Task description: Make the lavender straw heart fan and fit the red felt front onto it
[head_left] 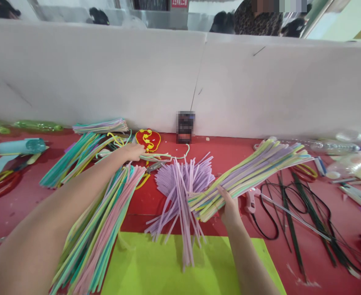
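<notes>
My right hand [229, 205] is closed around the lower part of a bundle of yellow, lilac and pale green pipe cleaners [244, 172], slanting up to the right. Beside it lies a loose pile of lilac pipe cleaners [185, 180], some crossing over others. My left hand [136, 152] reaches far forward, its fingers closed on a few pale green pipe cleaners [157, 156], one with a hooked end. Just beyond it rests a red ornament with yellow trim [148, 140]. Pliers [156, 166] lie under those stems. Below my left forearm is a pink, green and teal pipe cleaner bundle [103, 233].
A yellow-green sheet [174, 262] covers the front of the red table. Teal bundles [73, 159] and scissors [2, 184] lie left. To the right are a glue gun [251, 200], its black cord and dark green stems [297, 229]. A white partition [122, 78] stands behind.
</notes>
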A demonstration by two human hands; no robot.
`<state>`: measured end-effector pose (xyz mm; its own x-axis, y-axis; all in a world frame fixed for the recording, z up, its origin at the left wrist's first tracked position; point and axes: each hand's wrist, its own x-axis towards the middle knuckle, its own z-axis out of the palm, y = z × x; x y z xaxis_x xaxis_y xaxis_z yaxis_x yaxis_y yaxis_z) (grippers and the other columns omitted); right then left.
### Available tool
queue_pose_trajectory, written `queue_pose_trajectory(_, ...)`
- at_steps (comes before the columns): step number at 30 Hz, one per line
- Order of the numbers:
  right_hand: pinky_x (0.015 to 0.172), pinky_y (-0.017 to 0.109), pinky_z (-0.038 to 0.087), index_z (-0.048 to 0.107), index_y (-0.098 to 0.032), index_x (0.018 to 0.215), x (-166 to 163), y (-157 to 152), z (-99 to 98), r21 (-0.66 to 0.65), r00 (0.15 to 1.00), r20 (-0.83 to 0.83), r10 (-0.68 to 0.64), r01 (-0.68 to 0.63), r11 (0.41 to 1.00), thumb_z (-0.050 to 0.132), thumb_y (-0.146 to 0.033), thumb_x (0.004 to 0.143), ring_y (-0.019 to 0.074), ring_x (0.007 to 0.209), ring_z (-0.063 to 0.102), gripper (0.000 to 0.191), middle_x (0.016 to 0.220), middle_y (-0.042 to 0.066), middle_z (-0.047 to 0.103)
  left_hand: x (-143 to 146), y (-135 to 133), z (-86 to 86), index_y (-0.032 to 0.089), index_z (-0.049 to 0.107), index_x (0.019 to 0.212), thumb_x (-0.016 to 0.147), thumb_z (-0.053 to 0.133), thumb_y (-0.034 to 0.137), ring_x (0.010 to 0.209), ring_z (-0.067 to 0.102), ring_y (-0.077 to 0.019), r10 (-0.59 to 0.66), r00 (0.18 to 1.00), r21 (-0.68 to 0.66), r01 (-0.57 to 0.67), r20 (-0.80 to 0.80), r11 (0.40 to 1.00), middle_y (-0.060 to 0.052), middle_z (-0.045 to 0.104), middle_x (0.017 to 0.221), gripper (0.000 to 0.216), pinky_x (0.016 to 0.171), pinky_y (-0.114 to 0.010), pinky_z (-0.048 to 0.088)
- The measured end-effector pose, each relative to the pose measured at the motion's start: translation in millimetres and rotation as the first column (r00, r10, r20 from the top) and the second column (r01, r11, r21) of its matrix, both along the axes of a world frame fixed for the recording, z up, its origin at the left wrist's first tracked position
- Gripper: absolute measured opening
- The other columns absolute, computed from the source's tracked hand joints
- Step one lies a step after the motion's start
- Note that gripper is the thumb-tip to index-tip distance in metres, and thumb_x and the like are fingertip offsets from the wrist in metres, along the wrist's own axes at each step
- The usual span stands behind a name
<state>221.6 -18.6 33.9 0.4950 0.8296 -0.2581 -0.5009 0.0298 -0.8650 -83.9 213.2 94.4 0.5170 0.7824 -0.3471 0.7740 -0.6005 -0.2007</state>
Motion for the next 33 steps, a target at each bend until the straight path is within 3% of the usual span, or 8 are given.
queue_pose_trajectory(5, 0.062, 0.029, 0.057, 0.064, -0.022, 0.087, 0, -1, 1.2, 0.024, 0.999, -0.011, 0.031, -0.031, 0.999, 0.080, -0.032, 0.058, 0.0176, 0.070, 0.066, 0.035, 0.077, -0.003, 0.069, -2, 8, -1.1, 0.013, 0.053, 0.118, 0.091, 0.035, 0.027, 0.094, 0.066, -0.0236, 0.094, 0.992, 0.080, -0.101, 0.081, 0.992, -0.015, 0.067, 0.107, 0.035, 0.077, -0.030, 0.049)
queue_pose_trajectory(10, 0.059, 0.027, 0.056, 0.062, -0.021, 0.085, 1, -1, -1.5, 0.025, 1.000, 0.006, 0.025, -0.025, 0.999, 0.080, -0.031, 0.059, 0.0174, 0.070, 0.066, 0.033, 0.079, -0.003, 0.069, -6, 12, 1.5, 0.018, 0.047, 0.125, 0.095, 0.023, 0.024, 0.111, 0.060, -0.0219, 0.103, 0.981, 0.156, -0.129, 0.164, 0.979, -0.012, 0.058, 0.127, 0.039, 0.088, -0.031, 0.045)
queue_pose_trajectory(14, 0.062, 0.027, 0.057, 0.063, -0.021, 0.088, 0, -1, -1.6, 0.033, 0.999, -0.012, 0.036, -0.036, 0.999, 0.079, -0.031, 0.060, 0.0166, 0.069, 0.066, 0.034, 0.079, -0.004, 0.069, -6, 8, 2.5, 0.020, 0.049, 0.125, 0.094, 0.027, 0.021, 0.114, 0.057, -0.0214, -0.006, 0.987, 0.180, -0.023, 0.162, 0.983, -0.009, 0.056, 0.131, 0.038, 0.090, -0.030, 0.044)
queue_pose_trajectory(20, 0.059, 0.027, 0.057, 0.063, -0.021, 0.086, -1, -1, 0.8, 0.034, 1.000, -0.006, 0.022, -0.021, 0.999, 0.079, -0.030, 0.059, 0.0165, 0.067, 0.066, 0.033, 0.074, -0.004, 0.068, -8, 3, -3.5, 0.022, 0.052, 0.121, 0.095, 0.032, 0.029, 0.091, 0.067, -0.0262, -0.051, 0.999, 0.183, 0.047, 0.015, 0.982, -0.010, 0.067, 0.105, 0.034, 0.074, -0.032, 0.047)
queue_pose_trajectory(26, 0.063, 0.028, 0.057, 0.064, -0.021, 0.086, -2, -1, 3.2, 0.015, 0.999, -0.002, 0.036, -0.036, 0.999, 0.078, -0.031, 0.059, 0.0170, 0.069, 0.066, 0.032, 0.077, -0.003, 0.068, -14, 2, -15.7, 0.019, 0.050, 0.125, 0.089, 0.047, 0.046, 0.103, 0.063, -0.0266, -0.096, 0.994, 0.145, 0.089, 0.046, 0.985, -0.014, 0.056, 0.127, 0.046, 0.081, -0.031, 0.048)
queue_pose_trajectory(29, 0.063, 0.029, 0.057, 0.063, -0.021, 0.087, -2, 0, 2.2, 0.020, 1.000, 0.006, 0.030, -0.030, 0.999, 0.078, -0.031, 0.059, 0.0177, 0.070, 0.066, 0.033, 0.075, -0.003, 0.068, -18, 2, -17.9, 0.017, 0.052, 0.122, 0.086, 0.054, 0.034, 0.109, 0.060, -0.0258, -0.103, 0.995, 0.143, 0.099, 0.015, 0.985, -0.014, 0.054, 0.129, 0.040, 0.086, -0.031, 0.047)
queue_pose_trajectory(33, 0.066, 0.031, 0.057, 0.063, -0.022, 0.090, 0, 0, -1.5, 0.033, 0.999, 0.001, 0.045, -0.045, 0.998, 0.078, -0.030, 0.060, 0.0186, 0.073, 0.067, 0.034, 0.079, -0.003, 0.069, -22, 3, -19.1, 0.015, 0.054, 0.116, 0.086, 0.051, 0.017, 0.103, 0.062, -0.0218, -0.078, 0.997, 0.203, 0.072, 0.020, 0.977, -0.013, 0.059, 0.119, 0.030, 0.083, -0.029, 0.047)
